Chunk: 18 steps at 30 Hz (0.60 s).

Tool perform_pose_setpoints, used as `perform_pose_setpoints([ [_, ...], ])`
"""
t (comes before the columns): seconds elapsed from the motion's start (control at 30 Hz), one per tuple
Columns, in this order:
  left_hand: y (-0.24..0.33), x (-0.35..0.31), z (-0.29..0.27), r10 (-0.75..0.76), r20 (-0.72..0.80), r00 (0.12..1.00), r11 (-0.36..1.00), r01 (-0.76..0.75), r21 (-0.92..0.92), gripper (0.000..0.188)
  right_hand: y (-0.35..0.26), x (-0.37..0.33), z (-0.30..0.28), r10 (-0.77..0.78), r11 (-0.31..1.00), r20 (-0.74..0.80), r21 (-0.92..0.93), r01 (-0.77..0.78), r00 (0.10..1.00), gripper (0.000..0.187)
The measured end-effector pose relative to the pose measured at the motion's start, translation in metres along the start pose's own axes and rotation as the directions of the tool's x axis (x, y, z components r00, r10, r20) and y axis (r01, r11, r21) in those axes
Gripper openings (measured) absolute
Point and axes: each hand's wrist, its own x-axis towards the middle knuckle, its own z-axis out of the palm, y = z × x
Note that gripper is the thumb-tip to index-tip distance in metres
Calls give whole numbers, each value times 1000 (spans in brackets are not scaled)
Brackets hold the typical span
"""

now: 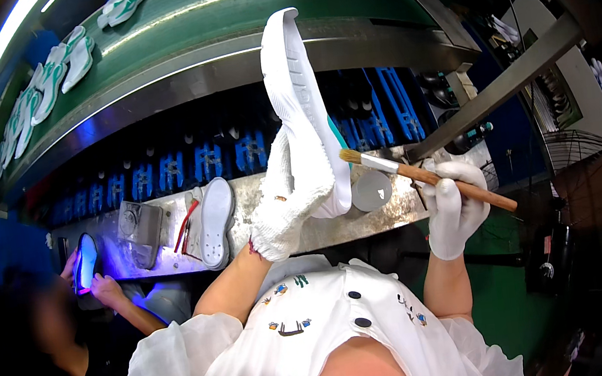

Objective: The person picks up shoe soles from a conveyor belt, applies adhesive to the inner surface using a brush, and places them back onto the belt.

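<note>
My left hand [280, 212], in a white knitted glove, is closed around a white shoe sole [290, 78]. The sole stands on edge, toe pointing up and away from me, and a strip of green shows along its right side. A paintbrush [422, 174] with a wooden handle and pale bristles is gripped in my gloved right hand [455, 204]. Its bristle tip is beside the sole's right face, by the green strip; whether they touch I cannot tell. Just below the brush, on the bench, is a round grey lid or pot [371, 191].
On the metal bench [242, 195] lie another white sole [216, 220], a red-handled tool [187, 227] and a grey box [141, 232]. Beyond runs a green conveyor belt [209, 35] carrying several white-and-green soles [45, 91]. A co-worker's hand [108, 290] holds a sole at left. A metal bar [498, 95] slants at right.
</note>
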Motion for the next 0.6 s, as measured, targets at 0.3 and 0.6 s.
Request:
perform_pose_setpoints([
  [0.3, -8, -23, -3, -76, 99, 992, 996, 70, 60, 96, 2, 17, 8, -150, 952, 136, -246, 180, 979, 10],
  [0.6, -11, -22, -1, -38, 56, 998, 999, 38, 10, 89, -12, 25, 21, -162, 948, 253, -228, 222, 954, 10],
])
